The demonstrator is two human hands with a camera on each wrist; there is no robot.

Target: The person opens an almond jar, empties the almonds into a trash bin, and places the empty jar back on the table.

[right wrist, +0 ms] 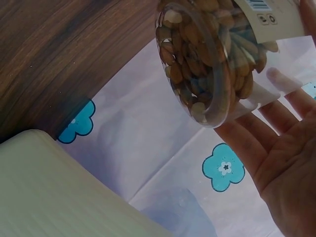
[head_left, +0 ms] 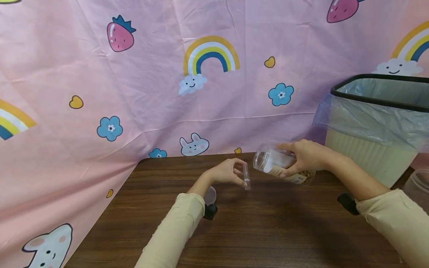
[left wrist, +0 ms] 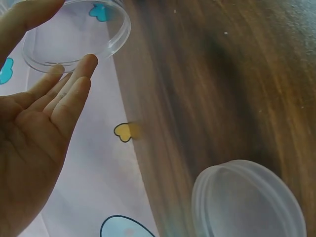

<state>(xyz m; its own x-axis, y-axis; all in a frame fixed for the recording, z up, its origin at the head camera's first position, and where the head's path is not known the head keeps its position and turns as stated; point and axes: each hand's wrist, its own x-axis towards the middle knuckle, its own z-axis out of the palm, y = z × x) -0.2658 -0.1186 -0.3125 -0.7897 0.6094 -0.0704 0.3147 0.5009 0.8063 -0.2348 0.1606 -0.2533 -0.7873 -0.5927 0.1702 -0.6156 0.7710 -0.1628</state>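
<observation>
In the head view my left hand (head_left: 223,172) pinches a clear round lid (head_left: 247,178) by its rim, holding it on edge above the table. The left wrist view shows the lid (left wrist: 74,32) between thumb and fingertips. My right hand (head_left: 307,155) grips a clear plastic jar (head_left: 276,158) from above. The jar is tilted, its uncovered mouth facing the lid, a small distance apart. Brown nuts, almond-like (right wrist: 192,64), lie at the jar's base, below a pale label (right wrist: 276,19). A second, frosted lid (left wrist: 249,202) rests on the table near my left wrist.
A brown wooden table (head_left: 254,234) lies below, with a pink printed cloth (head_left: 151,74) hanging behind it. On the right stands a cream bin (head_left: 365,152) with a plastic bag over its black rim. Another clear jar (head_left: 417,190) is at the right edge.
</observation>
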